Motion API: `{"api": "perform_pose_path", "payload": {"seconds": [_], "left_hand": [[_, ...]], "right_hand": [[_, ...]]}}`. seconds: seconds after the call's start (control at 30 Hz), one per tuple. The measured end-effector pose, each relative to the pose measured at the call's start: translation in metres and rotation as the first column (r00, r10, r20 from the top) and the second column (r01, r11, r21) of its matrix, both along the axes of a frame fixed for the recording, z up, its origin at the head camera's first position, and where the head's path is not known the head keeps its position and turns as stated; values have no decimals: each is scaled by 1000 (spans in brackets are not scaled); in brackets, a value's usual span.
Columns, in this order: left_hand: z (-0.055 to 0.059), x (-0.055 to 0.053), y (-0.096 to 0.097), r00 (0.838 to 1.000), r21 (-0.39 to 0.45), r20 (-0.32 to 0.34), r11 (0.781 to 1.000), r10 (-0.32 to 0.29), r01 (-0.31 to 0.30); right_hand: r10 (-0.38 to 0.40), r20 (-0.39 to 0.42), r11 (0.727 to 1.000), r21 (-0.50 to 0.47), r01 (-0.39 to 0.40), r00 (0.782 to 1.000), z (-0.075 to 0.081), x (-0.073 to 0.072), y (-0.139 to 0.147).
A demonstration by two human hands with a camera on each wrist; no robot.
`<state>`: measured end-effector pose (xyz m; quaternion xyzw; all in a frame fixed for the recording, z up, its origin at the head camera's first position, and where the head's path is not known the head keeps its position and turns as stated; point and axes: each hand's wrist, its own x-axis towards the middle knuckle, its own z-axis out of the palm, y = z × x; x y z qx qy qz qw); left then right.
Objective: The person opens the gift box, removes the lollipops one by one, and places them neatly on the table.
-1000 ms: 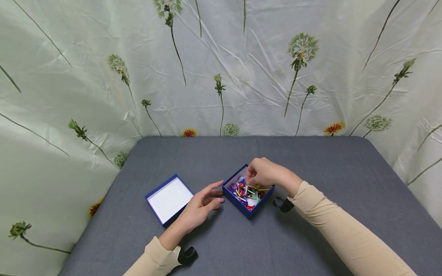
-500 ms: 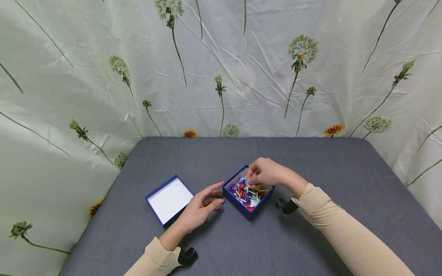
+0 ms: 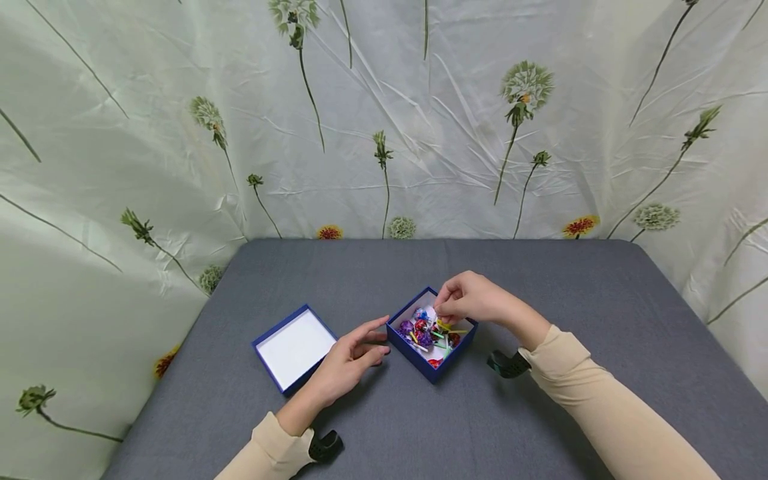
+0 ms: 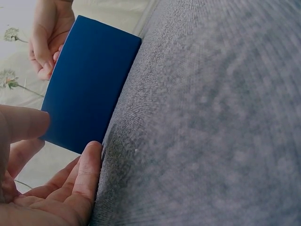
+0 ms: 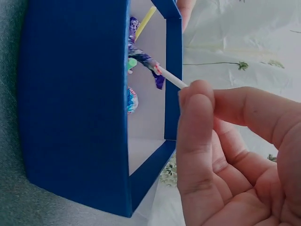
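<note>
A blue box (image 3: 413, 358) with a pale inside stands on the grey table, holding several lollipops (image 3: 424, 339) in coloured wrappers. Over its far right side, my right hand (image 3: 471, 297) pinches a white stick between thumb and forefinger. In the right wrist view that stick belongs to a purple-wrapped lollipop (image 5: 145, 58), whose head is partly hidden behind the box wall. A blue-wrapped lollipop (image 5: 132, 100) lies inside beside it. My left hand (image 3: 347, 363) rests at the box's left corner, fingers extended, with fingertips right at the wall in the left wrist view.
A blue lid (image 3: 294, 350) with a white inside lies to the left of the box, partly behind my left hand. The grey cloth-covered table (image 3: 540, 280) ends at the back against a flower-printed curtain (image 3: 444, 120).
My right hand has moved slightly right and back with the stick in its fingers, and the lollipops under it have shifted. My left hand, the box and the lid stay in place.
</note>
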<state>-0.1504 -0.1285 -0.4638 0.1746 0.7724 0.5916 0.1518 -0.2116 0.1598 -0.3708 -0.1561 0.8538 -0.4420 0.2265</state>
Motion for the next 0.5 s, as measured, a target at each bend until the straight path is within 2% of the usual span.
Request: {"api": "perform_pose_path", "payload": {"seconds": [0.5], "left_hand": [[-1, 0, 0, 1000, 7, 2, 1000, 1, -1]], "right_hand": [[-100, 10, 987, -129, 100, 995, -6, 15, 16]]}}
